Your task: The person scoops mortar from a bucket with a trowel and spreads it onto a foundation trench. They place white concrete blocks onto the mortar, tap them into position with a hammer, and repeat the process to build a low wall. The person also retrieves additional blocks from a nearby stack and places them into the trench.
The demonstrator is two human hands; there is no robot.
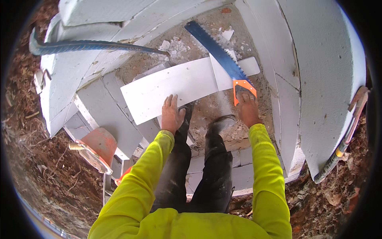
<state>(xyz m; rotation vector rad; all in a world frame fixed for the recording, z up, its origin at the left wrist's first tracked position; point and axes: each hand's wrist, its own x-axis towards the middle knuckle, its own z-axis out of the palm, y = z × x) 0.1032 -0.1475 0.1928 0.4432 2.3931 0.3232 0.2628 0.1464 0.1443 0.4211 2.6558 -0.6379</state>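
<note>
A long white block (167, 89) lies across the middle of a walled pit. My left hand (172, 114) rests on its near edge, fingers stretched out and holding nothing. My right hand (248, 106) is wrapped round the orange handle of a hand saw (217, 49). The saw's blue toothed blade points away and to the left, passing over the right part of the block. Near the blade a line crosses the white surface, with a shorter white part (249, 66) to its right. White powder (223, 104) lies below that line; how deep any cut goes cannot be seen.
Pale block walls (318, 71) enclose the pit on several sides. A bent ribbed steel bar (99, 45) juts in from the left. An orange-red bucket (102, 145) stands at left, and a long-handled tool (338, 153) leans outside the right wall. White chips (227, 34) litter the ground.
</note>
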